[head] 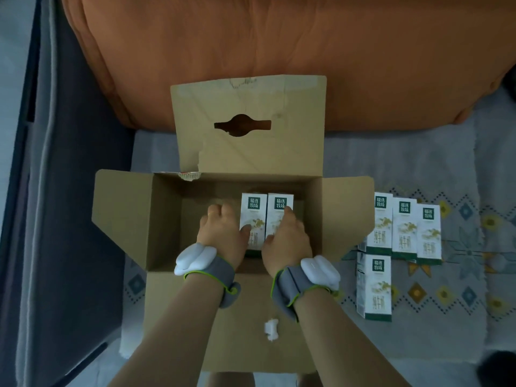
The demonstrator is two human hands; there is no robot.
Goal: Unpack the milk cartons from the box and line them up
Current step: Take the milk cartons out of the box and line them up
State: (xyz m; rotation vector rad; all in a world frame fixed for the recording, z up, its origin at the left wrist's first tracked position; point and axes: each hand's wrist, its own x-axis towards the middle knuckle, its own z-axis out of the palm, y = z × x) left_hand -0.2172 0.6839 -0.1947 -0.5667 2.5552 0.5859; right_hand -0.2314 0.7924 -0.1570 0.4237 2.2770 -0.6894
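Head view: we are looking down into the open cardboard box [167,219], which we take as our landmark, with all four flaps folded out. Inside it, toward its right half, two milk cartons are standing upright side by side, touching: the left carton [252,216] and the right carton [279,213]. Our left hand [222,233] is reaching into the box and closing around the left carton, thumb on its front face. Our right hand [287,238] is wrapping the right carton, fingers laid over its front. The two hands are sitting close together, each on its own carton. We are wearing grey wrist straps carrying white modules on both wrists. Outside the box, just beyond its right flap, four more cartons are standing on the patterned cloth [460,289]: a row of three [405,227] and a single carton [375,286] nearer to us. Beyond the box's far flap an orange cushion [279,51] is lying.
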